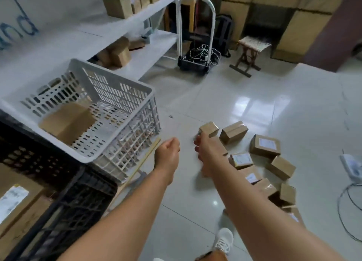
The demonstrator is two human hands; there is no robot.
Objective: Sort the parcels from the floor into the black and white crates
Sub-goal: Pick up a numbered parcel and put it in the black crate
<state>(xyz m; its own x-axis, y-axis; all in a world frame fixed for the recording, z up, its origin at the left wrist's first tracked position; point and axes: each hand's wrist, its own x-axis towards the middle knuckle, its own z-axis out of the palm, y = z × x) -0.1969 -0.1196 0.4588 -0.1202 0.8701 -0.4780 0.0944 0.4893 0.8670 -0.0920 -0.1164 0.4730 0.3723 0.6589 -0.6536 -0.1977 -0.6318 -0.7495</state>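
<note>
Several brown cardboard parcels (265, 146) lie in a loose cluster on the tiled floor at centre right. My right hand (205, 149) reaches over them with fingers apart, its fingertips at the near edge of the small parcel (209, 128) on the cluster's left. My left hand (168, 153) hangs beside it, loosely curled, with nothing in it. The white crate (117, 88) stands at the left with one parcel (66, 123) inside. The black crate (88, 192) sits at the lower left, in front of and below it, and holds labelled parcels (13, 198).
White shelving (152, 51) with more boxes runs along the left wall. A hand trolley (195, 62) and a wooden stool (248, 51) stand at the back. A thin wooden stick (145, 162) leans by the white crate. Cables (348, 211) lie at the right; my shoe (223, 239) is below.
</note>
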